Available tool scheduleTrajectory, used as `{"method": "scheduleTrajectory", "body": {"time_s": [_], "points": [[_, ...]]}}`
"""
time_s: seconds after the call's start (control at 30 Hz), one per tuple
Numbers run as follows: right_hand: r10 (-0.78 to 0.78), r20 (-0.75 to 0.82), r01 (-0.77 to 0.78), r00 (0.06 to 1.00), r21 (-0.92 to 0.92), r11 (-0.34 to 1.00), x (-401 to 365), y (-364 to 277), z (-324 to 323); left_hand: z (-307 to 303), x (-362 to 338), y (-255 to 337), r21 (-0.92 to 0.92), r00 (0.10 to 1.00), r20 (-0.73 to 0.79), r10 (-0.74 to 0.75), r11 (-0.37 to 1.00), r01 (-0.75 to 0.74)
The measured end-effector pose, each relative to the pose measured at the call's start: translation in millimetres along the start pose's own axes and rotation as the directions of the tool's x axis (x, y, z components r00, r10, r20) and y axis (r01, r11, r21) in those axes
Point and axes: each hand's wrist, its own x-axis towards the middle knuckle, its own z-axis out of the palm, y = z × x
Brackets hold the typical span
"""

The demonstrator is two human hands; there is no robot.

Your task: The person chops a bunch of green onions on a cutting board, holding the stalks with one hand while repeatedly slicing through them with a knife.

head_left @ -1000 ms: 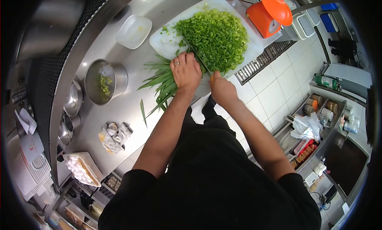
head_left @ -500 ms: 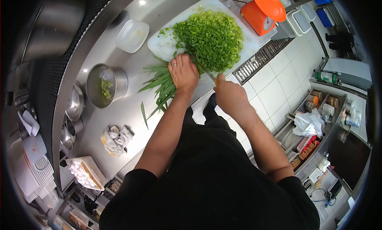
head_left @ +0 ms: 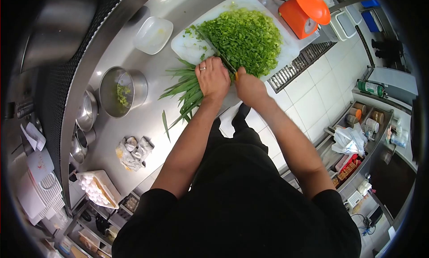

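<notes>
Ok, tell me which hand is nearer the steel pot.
Left. The left hand holds the green leaves beside the steel pot; the right hand grips the knife, farther off.

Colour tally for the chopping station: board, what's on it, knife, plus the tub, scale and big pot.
Green: 2, chopped pile, uncut leaves
White: 2, cutting board, shallow tub
Orange: 1, scale
Steel: 2, pot, knife
Total: 7

A steel pot (head_left: 123, 92) holding a few green scraps stands on the desk (head_left: 138, 128) at left, with a white tub (head_left: 153, 35) beyond it. An orange scale (head_left: 304, 12) sits far right. Nearer lie crumpled wrappers (head_left: 132, 153) and a tray of eggs (head_left: 96, 189).
</notes>
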Motion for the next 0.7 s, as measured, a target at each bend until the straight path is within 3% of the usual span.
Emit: {"method": "scheduleTrajectory", "body": {"time_s": [0.23, 0.47, 0.7], "points": [[-0.006, 0.103, 0.016, 0.995, -0.098, 0.995, -47.3, -25.7, -72.4, 0.9, -0.9, 1.2, -0.019, 1.0, -0.016, -0.018, 1.0, 0.018], [0.05, 0.113, -0.038, 0.992, -0.106, 0.994, -82.7, -12.3, -36.8, 1.9, -0.6, 0.0, 0.022, 1.0, -0.016, -0.003, 1.0, 0.003], [0.012, -0.006, -0.012, 1.0, -0.007, 1.0, -19.1, 4.7, 19.4, 0.0, 0.9, 1.1, 0.016, 1.0, 0.013, -0.016, 1.0, 0.016]]}}
